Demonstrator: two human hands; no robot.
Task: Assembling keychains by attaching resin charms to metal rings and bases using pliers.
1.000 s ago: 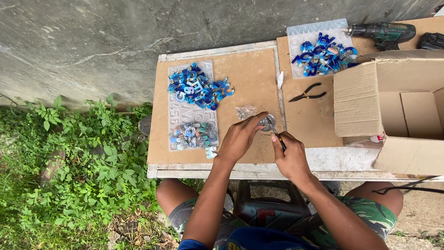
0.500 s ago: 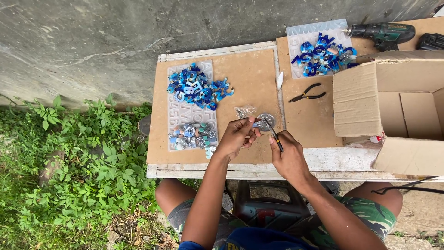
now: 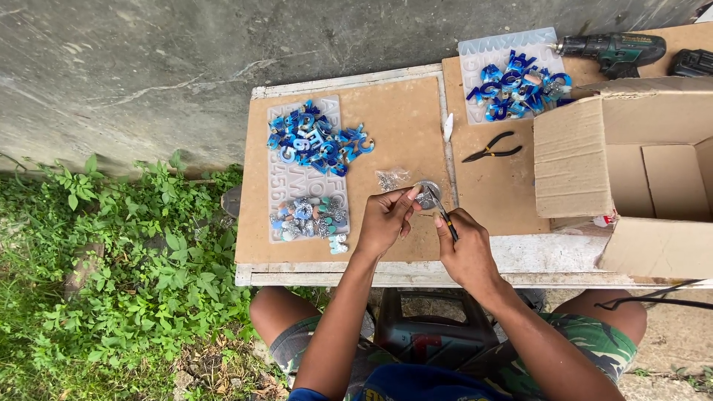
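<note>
Outdoor table (image 3: 520,256) against a concrete wall. The left hand (image 3: 382,223) pinches a small round silvery piece (image 3: 427,195) between its fingers; the right hand (image 3: 466,252), just beside it, grips a slim dark tool (image 3: 443,214) whose long axis slants up-left, tip meeting the piece.

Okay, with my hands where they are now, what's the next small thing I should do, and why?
Probably ease the tool's tip onto the small round piece pinched in your left hand. Your right hand already aims the thin dark tool at it, and the two look nearly touching above the board, so only a slight steadying move seems needed.
</note>
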